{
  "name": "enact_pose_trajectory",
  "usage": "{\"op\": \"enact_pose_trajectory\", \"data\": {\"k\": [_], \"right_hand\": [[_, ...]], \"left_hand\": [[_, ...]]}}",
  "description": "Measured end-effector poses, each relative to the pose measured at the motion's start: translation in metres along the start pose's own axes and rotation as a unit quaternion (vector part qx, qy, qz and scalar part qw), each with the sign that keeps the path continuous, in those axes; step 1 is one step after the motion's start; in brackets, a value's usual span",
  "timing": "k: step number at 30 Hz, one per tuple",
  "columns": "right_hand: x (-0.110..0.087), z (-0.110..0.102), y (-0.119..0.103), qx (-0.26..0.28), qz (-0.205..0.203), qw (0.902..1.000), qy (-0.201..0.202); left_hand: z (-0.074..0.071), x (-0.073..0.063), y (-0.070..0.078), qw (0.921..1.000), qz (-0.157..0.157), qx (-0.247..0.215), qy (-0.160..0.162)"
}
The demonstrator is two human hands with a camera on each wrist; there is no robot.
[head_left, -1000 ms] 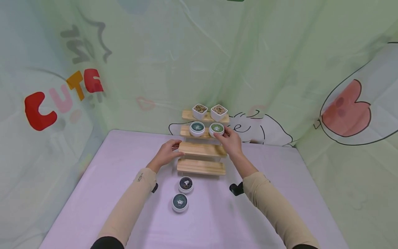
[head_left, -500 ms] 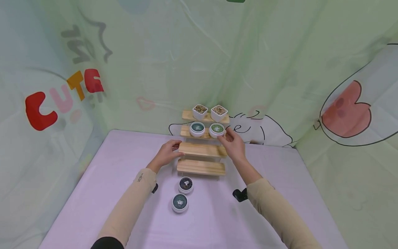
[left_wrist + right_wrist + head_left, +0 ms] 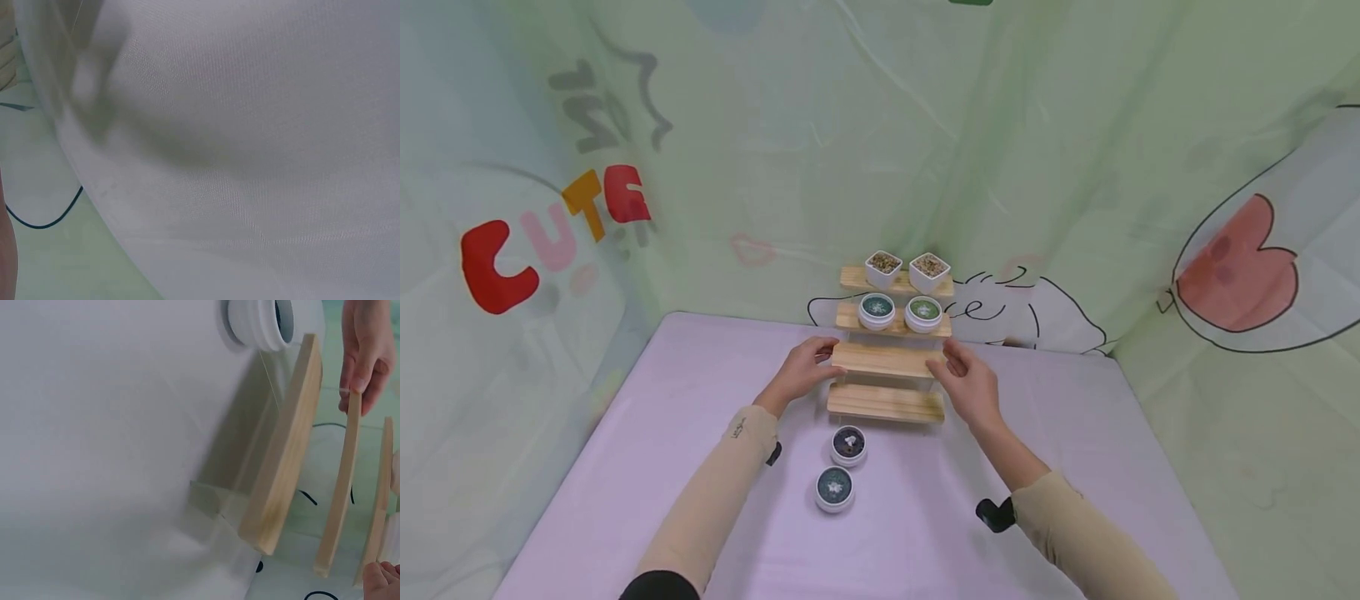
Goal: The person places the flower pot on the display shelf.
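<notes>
Right hand (image 3: 973,392) has moved: half a second ago it was beside the green-topped jar (image 3: 923,312) on the second board (image 3: 946,326); now it's back toward the body, at the right end of the third board (image 3: 887,360). Left hand (image 3: 801,369), jars and rack look unmoved.

Left hand pinches the left end of the third board, thumb on the near edge; right wrist view confirms it. Right hand holds nothing visible, thumb and fingers slightly apart, loosely bent. Can't tell if it touches wood.

Two loose jars sit upright on the cloth (image 3: 1060,442) in front of the bottom board (image 3: 886,404): dark-topped jar (image 3: 849,444) closer to the rack, grey-blue jar (image 3: 834,487) just beside it, nearer the person. Contact between them unclear.

Key relation, my read: both lie left of the right hand and toward the body. Left hand is nearer to them but occupied; right is free but farther. Jars are round, no long axis; boards run left-right, across the jar pair's line.

Teal-topped jar (image 3: 876,310) stands left of the green-topped one.
</notes>
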State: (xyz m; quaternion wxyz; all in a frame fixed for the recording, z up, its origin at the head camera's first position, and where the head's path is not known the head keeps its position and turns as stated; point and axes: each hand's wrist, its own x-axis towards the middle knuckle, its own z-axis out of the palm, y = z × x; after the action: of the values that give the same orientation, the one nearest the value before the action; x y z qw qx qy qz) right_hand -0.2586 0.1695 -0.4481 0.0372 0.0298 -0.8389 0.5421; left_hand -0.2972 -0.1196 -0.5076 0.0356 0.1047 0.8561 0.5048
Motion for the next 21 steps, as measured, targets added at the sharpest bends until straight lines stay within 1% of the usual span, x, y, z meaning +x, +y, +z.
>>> {"op": "enact_pose_trajectory", "data": {"k": [5, 10, 17, 21], "right_hand": [[-0.020, 0.005, 0.005, 0.013, -0.001, 0.9996, -0.024], [-0.038, 0.016, 0.012, 0.017, 0.005, 0.9987, -0.047], [-0.054, 0.030, 0.016, 0.021, 0.017, 0.9975, -0.065], [-0.061, 0.036, 0.017, 0.011, 0.017, 0.9971, -0.073]], "left_hand": [[0.000, 0.000, 0.002, 1.0000, -0.001, 0.003, 0.002], [0.000, -0.001, 0.001, 0.9999, -0.002, 0.007, 0.008], [0.000, -0.001, 0.000, 0.9999, -0.006, 0.012, 0.009], [0.000, -0.001, 0.001, 0.9998, -0.006, 0.013, 0.010]]}}
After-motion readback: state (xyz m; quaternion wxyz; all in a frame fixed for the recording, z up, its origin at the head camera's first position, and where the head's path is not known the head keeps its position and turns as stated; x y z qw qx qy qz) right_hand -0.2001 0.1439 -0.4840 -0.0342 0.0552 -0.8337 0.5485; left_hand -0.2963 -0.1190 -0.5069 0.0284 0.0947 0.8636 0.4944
